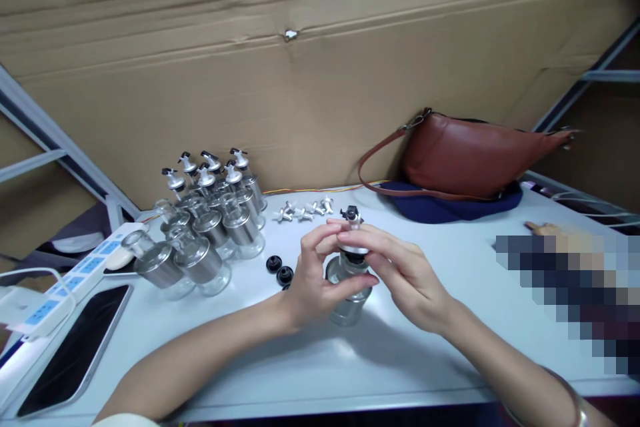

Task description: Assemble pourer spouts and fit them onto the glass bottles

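A clear glass bottle with a metal band [350, 307] stands upright on the table in front of me. On its mouth sits a silver pourer cap with a black lever [353, 215]. My left hand [317, 280] curls around the bottle's left side, thumb across its front and fingertips up by the cap. From the right, my right hand [410, 280] has its fingers and thumb closed on the cap. Just left of the bottle lie a few black ring-shaped stoppers [285, 275], partly hidden by my left hand. Several loose silver pourer parts [305, 212] lie behind them.
Several similar bottles [197, 260] stand at the left, those at the back with pourers on. A phone [77, 350] and a power strip [70, 293] lie along the left edge. A brown bag [465, 153] rests on dark blue cloth [440, 210] at the back right.
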`<state>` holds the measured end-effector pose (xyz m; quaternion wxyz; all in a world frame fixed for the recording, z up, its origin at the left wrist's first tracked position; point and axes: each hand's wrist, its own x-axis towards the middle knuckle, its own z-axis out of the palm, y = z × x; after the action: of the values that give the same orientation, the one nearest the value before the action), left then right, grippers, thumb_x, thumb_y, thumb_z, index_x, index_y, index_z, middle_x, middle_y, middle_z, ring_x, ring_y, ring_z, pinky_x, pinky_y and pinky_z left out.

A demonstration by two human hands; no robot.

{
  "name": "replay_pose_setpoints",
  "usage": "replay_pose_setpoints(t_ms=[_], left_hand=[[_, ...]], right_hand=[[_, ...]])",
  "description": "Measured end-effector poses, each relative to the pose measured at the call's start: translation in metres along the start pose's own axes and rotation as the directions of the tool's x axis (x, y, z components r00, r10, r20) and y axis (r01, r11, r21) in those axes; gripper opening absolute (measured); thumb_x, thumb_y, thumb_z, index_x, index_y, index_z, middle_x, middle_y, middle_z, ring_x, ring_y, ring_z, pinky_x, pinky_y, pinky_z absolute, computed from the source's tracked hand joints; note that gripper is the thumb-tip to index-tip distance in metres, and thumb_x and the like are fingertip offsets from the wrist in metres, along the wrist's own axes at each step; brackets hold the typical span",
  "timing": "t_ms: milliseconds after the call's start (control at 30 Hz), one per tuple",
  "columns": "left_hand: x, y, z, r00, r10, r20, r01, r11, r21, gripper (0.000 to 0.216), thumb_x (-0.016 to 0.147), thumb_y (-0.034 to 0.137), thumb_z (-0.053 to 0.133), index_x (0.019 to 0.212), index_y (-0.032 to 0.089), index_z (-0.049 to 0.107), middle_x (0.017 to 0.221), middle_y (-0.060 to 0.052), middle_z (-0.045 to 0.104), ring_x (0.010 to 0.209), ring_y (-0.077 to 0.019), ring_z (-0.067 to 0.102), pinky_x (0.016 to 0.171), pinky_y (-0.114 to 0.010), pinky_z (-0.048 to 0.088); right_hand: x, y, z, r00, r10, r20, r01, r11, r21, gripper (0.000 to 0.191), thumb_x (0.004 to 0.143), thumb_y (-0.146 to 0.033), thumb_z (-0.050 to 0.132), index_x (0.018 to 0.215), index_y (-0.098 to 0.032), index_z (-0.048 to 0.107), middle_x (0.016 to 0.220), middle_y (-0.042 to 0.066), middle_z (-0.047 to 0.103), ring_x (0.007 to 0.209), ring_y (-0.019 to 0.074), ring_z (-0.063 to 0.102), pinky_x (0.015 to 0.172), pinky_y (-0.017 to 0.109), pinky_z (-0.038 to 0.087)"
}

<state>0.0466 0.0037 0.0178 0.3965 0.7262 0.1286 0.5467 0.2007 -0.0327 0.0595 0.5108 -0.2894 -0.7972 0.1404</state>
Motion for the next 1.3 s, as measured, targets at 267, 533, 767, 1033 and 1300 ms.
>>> replay_pose_setpoints(t_ms=[267,533,767,1033,1300], left_hand=[[0.005,0.007,-0.007,0.989,0.049,0.137,-0.05,0.999,0.002,0.044,0.087,0.024,0.066,0.119,0.028,0.036,0.115,-0.007,0.065,0.108,-0.0225,0.067,0.096,-0.042,0.052],[0.016,0.01,-0.023,0.94,-0.036,0.338,0.053,0.998,-0.042,0.038,0.081,0.023,0.068,0.109,0.026,0.043,0.111,-0.004,0.067,0.1,-0.0202,0.069,0.091,-0.039,0.055],[0.023,0.01,-0.03,0.909,-0.047,0.413,0.039,0.999,0.028,0.025,0.084,0.029,0.068,0.094,0.024,0.045,0.088,0.0,0.068,0.082,-0.0164,0.068,0.076,-0.031,0.054],[0.022,0.012,-0.028,0.87,-0.023,0.493,0.084,0.991,-0.102,0.01,0.088,0.019,0.062,0.094,0.02,0.054,0.091,-0.002,0.072,0.086,-0.0138,0.07,0.081,-0.024,0.054],[0.017,0.016,-0.027,0.861,-0.061,0.505,0.06,0.998,0.018,0.005,0.093,0.024,0.055,0.095,0.019,0.057,0.098,-0.007,0.073,0.096,-0.016,0.071,0.084,-0.025,0.055]], right_hand=[[0.0,-0.01,-0.024,0.98,-0.088,0.18,0.139,0.946,-0.292,0.051,0.09,-0.014,0.054,0.138,-0.03,0.051,0.114,0.009,0.067,0.108,0.0236,0.062,0.096,0.038,0.051],[0.002,-0.014,-0.035,0.957,-0.067,0.282,0.173,0.913,-0.37,0.061,0.091,-0.019,0.058,0.148,-0.034,0.039,0.109,0.006,0.072,0.095,0.0241,0.069,0.086,0.038,0.056],[-0.005,-0.011,-0.039,0.926,-0.168,0.339,0.333,0.788,-0.518,0.056,0.095,-0.015,0.049,0.149,-0.026,0.038,0.114,0.005,0.073,0.114,0.0237,0.065,0.107,0.042,0.047],[-0.017,-0.007,-0.038,0.913,-0.233,0.334,0.389,0.741,-0.547,0.037,0.097,-0.004,0.044,0.127,-0.019,0.06,0.115,0.005,0.073,0.122,0.0174,0.06,0.118,0.041,0.034],[-0.017,-0.009,-0.027,0.918,-0.3,0.259,0.396,0.714,-0.577,0.029,0.096,-0.002,0.045,0.114,-0.015,0.062,0.103,0.007,0.076,0.108,0.0167,0.069,0.116,0.04,0.039]])
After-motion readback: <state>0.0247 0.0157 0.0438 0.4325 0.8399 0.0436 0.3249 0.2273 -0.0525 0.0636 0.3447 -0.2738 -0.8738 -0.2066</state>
